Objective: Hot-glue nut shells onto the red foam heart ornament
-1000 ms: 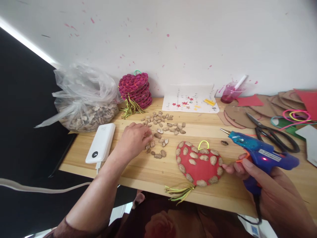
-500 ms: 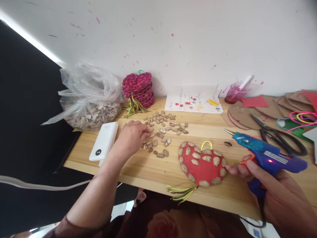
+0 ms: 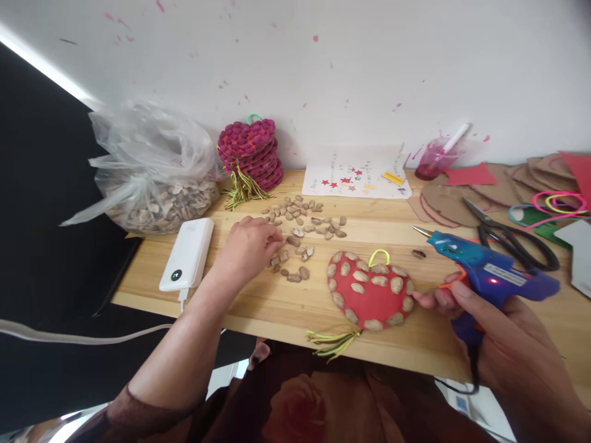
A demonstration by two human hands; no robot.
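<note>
My left hand is at the left side of the loose peanut shells, its fingers curled together; whatever they pinch is hidden. In my right hand is a blue hot glue gun, its metal nozzle pointing left and a small red light glowing on its side. A fingertip of that hand touches the right edge of a red heart. Peanut shells line the heart's rim, with several more on its upper part. It has a yellow loop on top and a yellow-green tassel below.
A plastic bag of shells and a white power bank lie left. Behind stand purple shell-covered hearts and a paper with stars. At right are a pink-stained cup, black scissors and cardboard pieces.
The camera view has shifted slightly. My left hand stays by the loose shells with its fingers curled. The glue gun remains in my right hand beside the heart.
</note>
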